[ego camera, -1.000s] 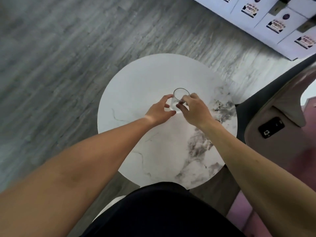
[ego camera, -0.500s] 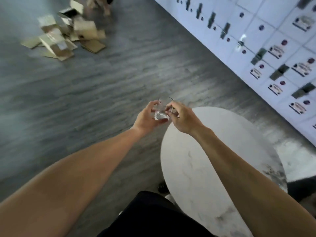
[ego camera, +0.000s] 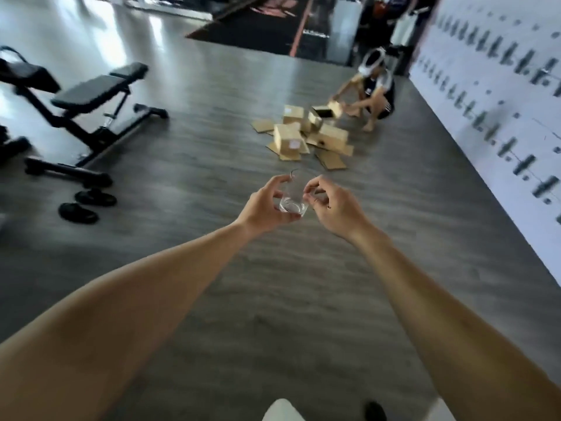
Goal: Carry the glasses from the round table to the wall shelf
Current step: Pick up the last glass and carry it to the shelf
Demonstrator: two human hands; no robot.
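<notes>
You hold one clear glass (ego camera: 294, 198) in mid-air above the grey wood-look floor (ego camera: 212, 165): your left hand (ego camera: 263, 205) curls its fingers around its side, your right hand (ego camera: 334, 208) pinches its far side. Ahead, cardboard boxes (ego camera: 303, 135) lie scattered beside a crouching person (ego camera: 372, 92). A black weight bench (ego camera: 88, 98) stands left; a white panelled wall (ego camera: 501, 101) runs along the right.

No readable text anywhere. White wall (ego camera: 498, 95) at 2 o'clock carries rows of dark marks, motion-blurred, not legible. Cardboard boxes (ego camera: 303, 135) at 12 o'clock: one has a pale label patch, too small and blurred to read. Dark mat (ego camera: 267, 22) at 12 o'clock, far back, shows reddish markings, unreadable. Clear glass (ego camera: 294, 196) at centre: no print visible.
</notes>
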